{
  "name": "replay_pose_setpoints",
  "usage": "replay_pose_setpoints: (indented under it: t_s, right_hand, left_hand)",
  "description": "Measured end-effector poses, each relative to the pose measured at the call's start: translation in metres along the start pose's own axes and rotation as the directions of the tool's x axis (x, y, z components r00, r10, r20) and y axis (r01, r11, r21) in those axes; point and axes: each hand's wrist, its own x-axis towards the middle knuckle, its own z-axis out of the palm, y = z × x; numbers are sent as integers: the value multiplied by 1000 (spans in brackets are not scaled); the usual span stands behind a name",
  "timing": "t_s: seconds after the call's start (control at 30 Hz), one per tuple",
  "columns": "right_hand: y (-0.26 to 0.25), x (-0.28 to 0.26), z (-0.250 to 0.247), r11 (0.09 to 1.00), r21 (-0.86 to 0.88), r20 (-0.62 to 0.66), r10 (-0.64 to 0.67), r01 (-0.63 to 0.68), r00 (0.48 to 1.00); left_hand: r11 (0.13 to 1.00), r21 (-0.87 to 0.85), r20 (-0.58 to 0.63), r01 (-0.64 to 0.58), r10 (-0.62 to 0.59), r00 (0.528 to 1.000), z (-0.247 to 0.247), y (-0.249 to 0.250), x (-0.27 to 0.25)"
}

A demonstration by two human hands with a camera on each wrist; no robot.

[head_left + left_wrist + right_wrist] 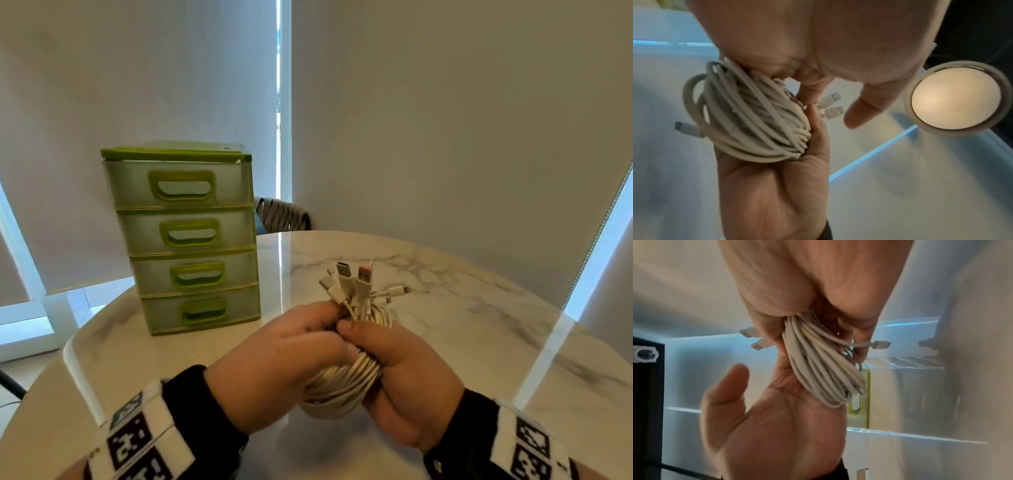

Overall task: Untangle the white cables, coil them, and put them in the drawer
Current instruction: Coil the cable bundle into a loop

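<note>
Both hands meet above the near middle of the round marble table, holding one coiled bundle of white cables clear of the surface. The left hand closes over the bundle from the left, its fingers curled round the upper strands. The right hand cups the bundle from the right, thumb pressed on top near the point where the cable ends gather. A cluster of plugs stands up out of the grasp and fans toward the far edge of the table: several wide USB plugs upright, slimmer connectors splayed to the right.

In the left wrist view the coil lies across the open palm of the right hand, with two USB plugs showing beyond the fingers. In the right wrist view the strands emerge from under the curled fingers of the right hand and cross the left palm.

A green drawer unit of four translucent drawers stands at the far left edge of the table, all four drawers closed. A woven chair back shows beyond the table's far edge. Both wrists carry black sleeves and white marker bands.
</note>
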Motion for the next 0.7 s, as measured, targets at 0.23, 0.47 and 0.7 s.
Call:
replay_pose_setpoints:
  t_s: [0.23,0.47,0.7]
  right_hand:
    - [5,-1,6,991,-134,67,-13,22,998]
    - [15,3,9,975,-216,45,-51,60,998]
    - [8,4,0,913,-389,-5,-136,123,991]
  left_hand:
    - [993,56,-261,102,-84,962,1,12,-1]
    - [939,332,-314,87,24,949,-6,9,-1]
    - [937,335,-25,103,-101,995,15,10,-6]
